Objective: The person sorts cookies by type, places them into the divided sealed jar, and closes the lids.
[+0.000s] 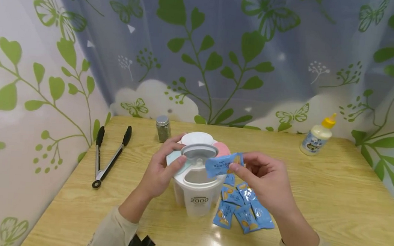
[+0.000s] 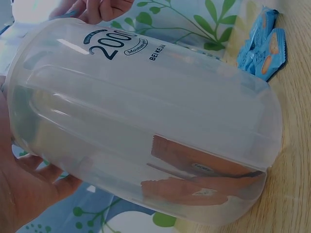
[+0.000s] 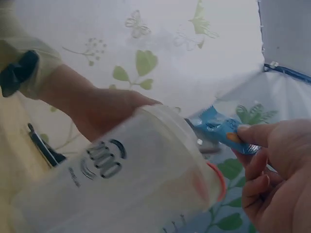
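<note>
A translucent white container [image 1: 197,192] marked "2000" stands on the wooden table [image 1: 331,191], its grey flap lid [image 1: 199,152] raised over an open compartment. My left hand [image 1: 163,165] grips the container's rim and side [image 2: 146,126]. My right hand [image 1: 265,176] pinches a blue snack packet [image 1: 222,164] just above the opening; the same packet [image 3: 221,130] shows in the right wrist view beside the container [image 3: 121,179]. Several more blue packets [image 1: 242,210] lie on the table right of the container. Orange-brown packets [image 2: 194,177] lie inside at the bottom.
Black-tipped metal tongs [image 1: 108,157] lie at the left of the table. A small spice jar [image 1: 163,128] stands behind the container. A white squeeze bottle with a yellow cap [image 1: 317,139] stands at the back right. A leaf-patterned curtain [image 1: 221,56] surrounds the table.
</note>
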The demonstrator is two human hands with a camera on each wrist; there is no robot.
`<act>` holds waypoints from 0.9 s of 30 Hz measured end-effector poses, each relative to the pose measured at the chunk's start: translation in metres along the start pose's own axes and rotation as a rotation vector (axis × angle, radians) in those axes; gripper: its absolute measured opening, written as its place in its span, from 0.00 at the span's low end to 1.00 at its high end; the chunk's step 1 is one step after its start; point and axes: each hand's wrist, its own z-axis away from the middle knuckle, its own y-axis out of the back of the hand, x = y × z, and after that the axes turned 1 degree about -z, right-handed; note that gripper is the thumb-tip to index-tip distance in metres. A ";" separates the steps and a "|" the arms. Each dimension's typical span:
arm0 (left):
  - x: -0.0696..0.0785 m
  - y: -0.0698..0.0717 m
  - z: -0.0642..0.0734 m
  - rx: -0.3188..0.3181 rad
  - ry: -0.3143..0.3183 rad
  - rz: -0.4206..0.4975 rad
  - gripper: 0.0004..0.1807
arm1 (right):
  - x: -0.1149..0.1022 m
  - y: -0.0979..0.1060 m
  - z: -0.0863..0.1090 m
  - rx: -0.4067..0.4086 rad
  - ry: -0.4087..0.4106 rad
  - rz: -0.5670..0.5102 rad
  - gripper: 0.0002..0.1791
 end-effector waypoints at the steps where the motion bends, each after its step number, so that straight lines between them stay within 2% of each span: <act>1: 0.000 0.000 0.000 -0.001 0.001 0.000 0.11 | 0.001 -0.004 0.001 0.004 0.007 0.010 0.09; 7: 0.001 0.001 -0.001 -0.006 0.017 0.001 0.11 | 0.004 -0.015 0.003 0.006 0.011 0.091 0.09; 19: 0.001 0.001 -0.001 -0.009 0.018 -0.008 0.11 | 0.012 -0.019 0.002 -0.025 -0.017 0.059 0.09; 27: -0.001 0.001 -0.001 -0.001 -0.002 -0.023 0.10 | 0.014 -0.019 0.001 -0.082 -0.033 0.039 0.09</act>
